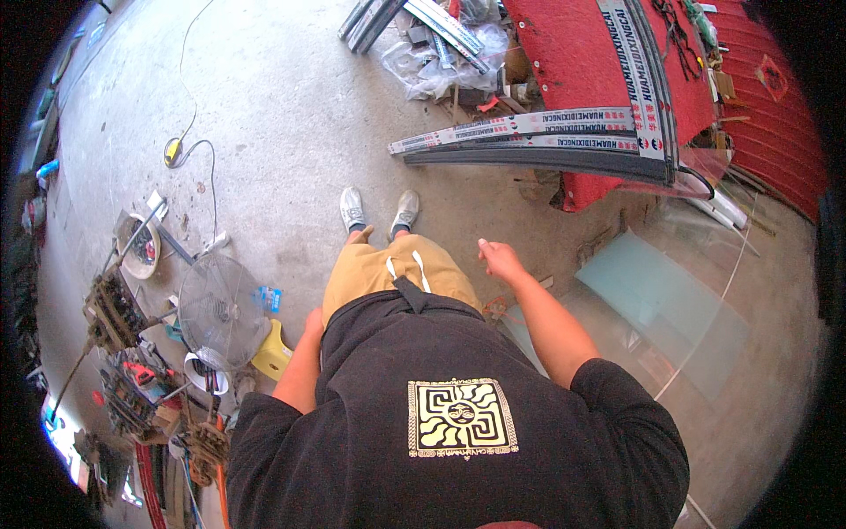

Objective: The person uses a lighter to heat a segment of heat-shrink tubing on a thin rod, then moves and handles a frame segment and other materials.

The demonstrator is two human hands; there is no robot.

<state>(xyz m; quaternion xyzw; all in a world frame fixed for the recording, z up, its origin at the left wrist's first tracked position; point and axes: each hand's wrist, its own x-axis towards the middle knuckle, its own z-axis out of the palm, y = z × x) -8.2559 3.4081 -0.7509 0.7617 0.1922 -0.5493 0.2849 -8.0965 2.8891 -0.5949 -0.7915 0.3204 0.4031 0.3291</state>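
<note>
My right hand point(500, 260) hangs in front of my right hip, its fingers loosely curled, with nothing visible in them. It is apart from the film-wrapped metal profiles point(529, 132), which jut out from the red-covered workbench point(573, 53) ahead of it. My left hand point(314, 324) hangs beside my tan shorts point(366, 273). Its fingers are mostly hidden, so I cannot make out their shape. A standing fan point(220, 309) with a round wire guard is nearest to that hand, with a yellow plastic stool point(273, 353) close by.
Glass sheets point(652, 282) lie at the right. More wrapped profiles point(374, 22) and plastic wrapping point(449, 62) are at the far side. A cable with a yellow plug point(172, 152) crosses the concrete floor point(273, 115). Tools and machines point(119, 313) crowd the left beside a round basin point(139, 251).
</note>
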